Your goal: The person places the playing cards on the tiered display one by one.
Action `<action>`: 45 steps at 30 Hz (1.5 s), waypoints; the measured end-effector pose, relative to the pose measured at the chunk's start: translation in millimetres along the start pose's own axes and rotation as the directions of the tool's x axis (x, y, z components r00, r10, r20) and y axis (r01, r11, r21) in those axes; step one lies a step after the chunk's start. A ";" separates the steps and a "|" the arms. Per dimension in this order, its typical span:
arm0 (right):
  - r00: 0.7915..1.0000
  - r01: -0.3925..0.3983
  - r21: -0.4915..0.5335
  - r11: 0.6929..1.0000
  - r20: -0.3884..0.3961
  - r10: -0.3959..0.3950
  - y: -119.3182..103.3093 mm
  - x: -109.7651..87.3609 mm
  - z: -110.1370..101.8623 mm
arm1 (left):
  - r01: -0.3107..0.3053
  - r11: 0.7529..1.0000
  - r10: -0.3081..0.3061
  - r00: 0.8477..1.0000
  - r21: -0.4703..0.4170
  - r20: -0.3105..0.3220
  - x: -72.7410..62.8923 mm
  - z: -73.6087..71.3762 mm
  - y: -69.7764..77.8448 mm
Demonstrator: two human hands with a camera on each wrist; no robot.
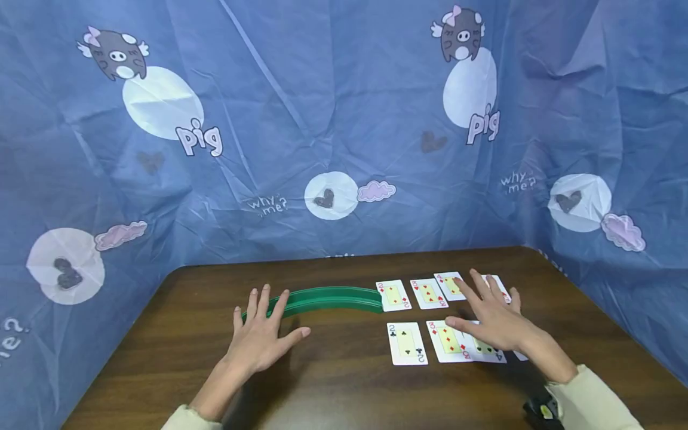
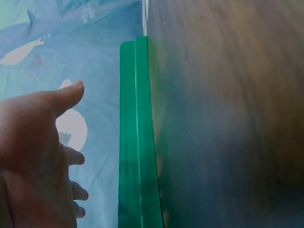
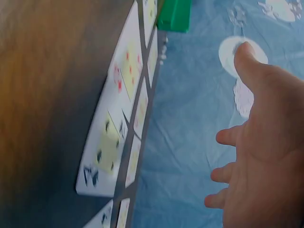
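Observation:
My left hand (image 1: 259, 340), fingers spread and holding nothing, hovers by the left end of a curved green card holder (image 1: 333, 298). In the left wrist view the same holder (image 2: 137, 133) runs along beside the hand, apart from the thumb. My right hand (image 1: 497, 319) is spread too, above the right part of two rows of playing cards, hiding some of them. A two of diamonds (image 1: 394, 295), a heart card (image 1: 429, 294) and a four (image 1: 449, 288) show in the far row. Nearer lie a two of clubs (image 1: 407, 344), a three of diamonds (image 1: 448, 341) and a black four (image 1: 491, 355).
The brown wooden table (image 1: 333, 382) has rounded far corners. A blue cloth (image 1: 344, 119) printed with pigs, hearts and clouds hangs around its back and sides. The two of diamonds stands right at the holder's right end. A black device (image 1: 540, 412) sits at the right sleeve.

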State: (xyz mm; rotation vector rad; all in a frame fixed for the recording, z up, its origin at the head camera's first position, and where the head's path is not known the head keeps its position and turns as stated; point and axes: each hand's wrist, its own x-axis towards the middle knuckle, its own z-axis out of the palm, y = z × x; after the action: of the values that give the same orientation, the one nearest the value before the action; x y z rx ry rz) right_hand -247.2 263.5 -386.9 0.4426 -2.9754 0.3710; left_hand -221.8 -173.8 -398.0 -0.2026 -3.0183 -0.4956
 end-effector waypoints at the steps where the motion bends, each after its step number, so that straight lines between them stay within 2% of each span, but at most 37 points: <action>1: 1.000 -0.006 0.000 1.000 0.002 0.006 3.1 1.2 -2.1 | 0.007 1.000 -0.007 1.000 -0.005 -0.006 0.8 -1.2 -2.2; 8: 0.996 -0.084 -0.022 0.996 0.037 0.085 29.1 7.7 -12.4 | 0.059 0.998 -0.059 0.998 -0.025 -0.022 6.0 -3.3 -20.4; 16: 0.991 -0.120 -0.017 0.993 0.057 0.120 55.8 21.2 -20.8 | 0.125 0.988 -0.123 0.992 -0.091 0.024 13.5 -4.0 -39.8; 25: 0.982 -0.157 -0.029 0.987 0.098 0.159 85.3 35.3 -21.8 | 0.129 0.979 -0.127 0.992 -0.157 0.023 19.5 -5.5 -52.8; 31: 0.975 -0.187 -0.007 0.982 0.123 0.186 97.8 40.7 -14.6 | 0.140 0.974 -0.136 0.990 -0.178 0.038 20.7 -4.4 -58.4; 45: 0.975 -0.188 0.016 0.982 0.123 0.185 113.6 53.0 -2.4 | 0.135 0.952 -0.131 0.991 -0.274 0.034 24.5 1.2 -71.2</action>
State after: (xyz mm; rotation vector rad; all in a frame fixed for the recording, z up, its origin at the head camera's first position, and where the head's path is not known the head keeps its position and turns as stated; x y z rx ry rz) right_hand -331.4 355.1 -402.3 0.1937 -3.1437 0.4166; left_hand -256.2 -237.3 -419.0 -0.0171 -2.9788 -0.9319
